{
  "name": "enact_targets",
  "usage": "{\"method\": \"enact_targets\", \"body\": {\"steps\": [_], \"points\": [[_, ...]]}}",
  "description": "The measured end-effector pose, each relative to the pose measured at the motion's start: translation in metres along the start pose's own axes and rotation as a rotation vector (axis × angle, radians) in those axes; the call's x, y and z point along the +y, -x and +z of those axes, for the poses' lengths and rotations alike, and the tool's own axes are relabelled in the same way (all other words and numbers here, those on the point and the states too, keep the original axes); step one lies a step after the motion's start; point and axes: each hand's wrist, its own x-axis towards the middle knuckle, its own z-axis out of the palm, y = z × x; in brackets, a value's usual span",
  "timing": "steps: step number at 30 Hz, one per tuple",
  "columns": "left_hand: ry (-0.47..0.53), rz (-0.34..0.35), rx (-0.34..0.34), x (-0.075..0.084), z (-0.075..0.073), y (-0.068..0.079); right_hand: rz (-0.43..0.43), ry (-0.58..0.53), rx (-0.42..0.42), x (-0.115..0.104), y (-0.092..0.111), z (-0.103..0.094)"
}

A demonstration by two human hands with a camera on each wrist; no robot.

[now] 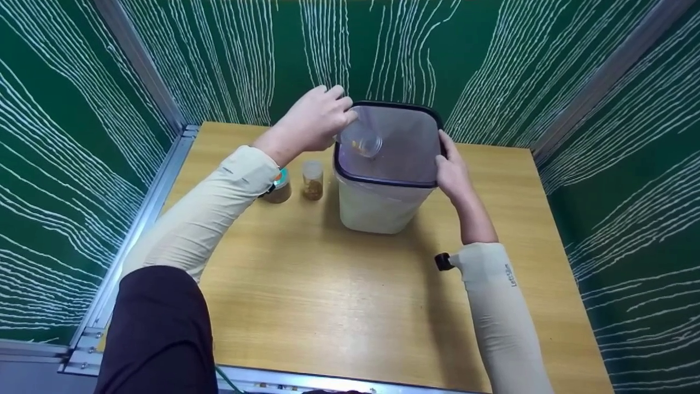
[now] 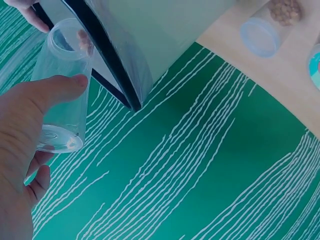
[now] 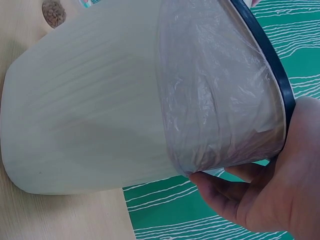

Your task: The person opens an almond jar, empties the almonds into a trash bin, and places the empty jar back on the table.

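My left hand (image 1: 320,117) holds a clear plastic jar (image 2: 62,107) tipped mouth-down over the bin's opening. A few small brown pieces (image 2: 84,41) show near the jar's mouth. Beneath it stands a white trash bin (image 1: 377,210) with a dark rim (image 1: 391,183), lined with a thin translucent bag (image 3: 215,90). On the bin's right side, my right hand (image 1: 455,171) grips the rim, with fingertips at the folded-over edge of the bag in the right wrist view.
Left of the bin stands a clear jar (image 1: 313,189) partly filled with brown pieces. Beside it is a container (image 1: 280,192) with a teal and orange top, partly covered by my left wrist. Green walls (image 1: 465,49) with white wavy lines enclose the wooden table (image 1: 306,306).
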Motion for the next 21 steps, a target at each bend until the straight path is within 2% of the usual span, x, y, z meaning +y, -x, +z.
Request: {"method": "enact_targets", "body": {"steps": [4, 9, 13, 21], "points": [[0.003, 0.0, 0.003, -0.0001, -0.0005, 0.0, -0.016, 0.008, 0.012, 0.0005, 0.0003, -0.0003], [-0.063, 0.006, 0.043, 0.002, 0.0002, 0.0008, -0.018, 0.005, 0.015, 0.0014, -0.0006, 0.0008], [-0.114, 0.027, 0.042, 0.0047, 0.0017, 0.0015, -0.014, -0.003, 0.016, 0.0017, -0.0009, 0.0014], [-0.096, 0.028, 0.044, 0.0046, 0.0057, 0.0027, -0.026, -0.017, 0.018, 0.0022, -0.0008, 0.0021]]}}
